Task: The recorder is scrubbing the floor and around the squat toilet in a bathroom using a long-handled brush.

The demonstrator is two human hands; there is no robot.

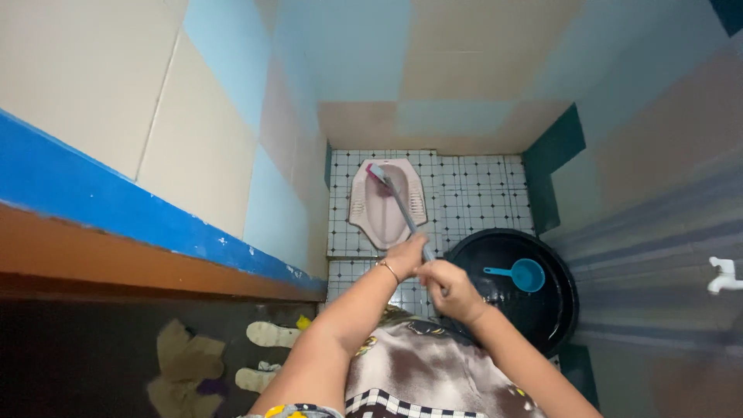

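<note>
Head view: left hand (405,257) and right hand (451,289) both clench the long-handled toilet brush (396,200), bristles on the far pink squat toilet (373,215). Blue dipper (520,274) floats in the black tub (559,310), right.

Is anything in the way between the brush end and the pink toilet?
Nothing visible. Both hands, left hand and right hand, grip the brush handle, and its head already rests on the pink toilet at the far rim.
</note>
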